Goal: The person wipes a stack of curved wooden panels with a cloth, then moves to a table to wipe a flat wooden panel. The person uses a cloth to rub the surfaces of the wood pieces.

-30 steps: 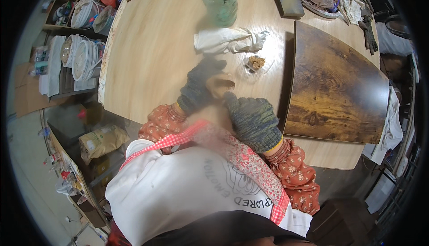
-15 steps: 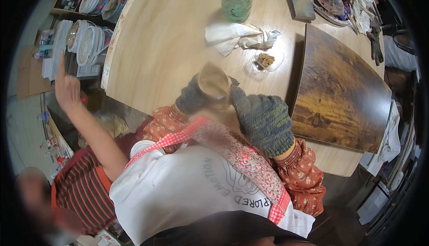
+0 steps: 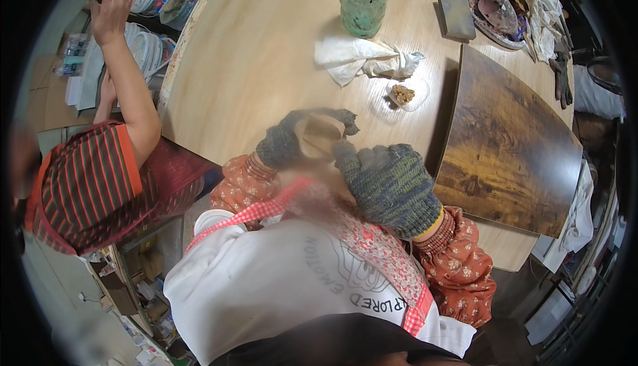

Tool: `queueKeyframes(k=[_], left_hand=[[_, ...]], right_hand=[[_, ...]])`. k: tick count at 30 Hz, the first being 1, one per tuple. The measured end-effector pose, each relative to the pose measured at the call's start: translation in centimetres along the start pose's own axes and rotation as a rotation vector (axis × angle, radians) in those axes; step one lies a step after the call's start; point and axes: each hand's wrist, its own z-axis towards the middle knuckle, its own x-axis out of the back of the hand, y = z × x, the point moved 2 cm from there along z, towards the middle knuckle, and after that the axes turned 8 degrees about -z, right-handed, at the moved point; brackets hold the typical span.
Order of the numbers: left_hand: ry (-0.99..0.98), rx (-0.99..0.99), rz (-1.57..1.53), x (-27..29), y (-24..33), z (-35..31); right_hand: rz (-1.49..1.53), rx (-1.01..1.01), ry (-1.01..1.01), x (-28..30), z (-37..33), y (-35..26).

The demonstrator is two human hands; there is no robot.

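Note:
My left hand (image 3: 282, 141), in a grey knitted glove, is closed around a smooth tan-brown piece (image 3: 319, 137) that looks rounded or cup-shaped; a hazy patch blurs it, and I cannot tell its kind. Just right of the piece, my right hand (image 3: 389, 186), gloved the same way, has its fingers curled and its thumb beside the piece's edge. Whatever its fingers grip is hidden. Both hands are held over the table's near edge (image 3: 219, 147), in front of my floral apron.
A crumpled white cloth (image 3: 365, 59), a clear dish (image 3: 415, 93) with brown crumbly bits and a greenish bottle (image 3: 363, 0) stand farther back. At right lies a dark wood-grain board (image 3: 508, 143), with a grey block (image 3: 456, 17) behind it. Another person (image 3: 100, 180) is close at left.
The tan piece has tilted and sits slightly lower, with my left fingers now reaching over its top. The other person has shifted, raising an arm farther toward the shelves.

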Motion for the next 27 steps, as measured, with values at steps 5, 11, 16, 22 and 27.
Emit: queueKeyframes(k=[5,11,16,22,27], left_hand=[[0.086,0.317,-0.261,0.3,-0.7,0.0],[-0.141,-0.004,0.280,-1.1,2.0,1.4],[-0.027,-0.037,0.451,-3.4,5.2,0.8],[-0.160,-0.404,0.354,-2.8,6.2,0.9],[-0.148,-0.113,0.167,-1.8,3.2,0.4]], right_hand=[[0.040,-0.017,0.027,0.5,-0.1,0.5],[0.021,-0.046,0.068,0.5,-0.7,0.3],[0.046,-0.097,0.046,0.4,-0.5,0.3],[0.044,-0.180,-0.157,0.8,0.1,0.2],[-0.002,-0.255,-0.153,1.5,0.0,-0.5]])
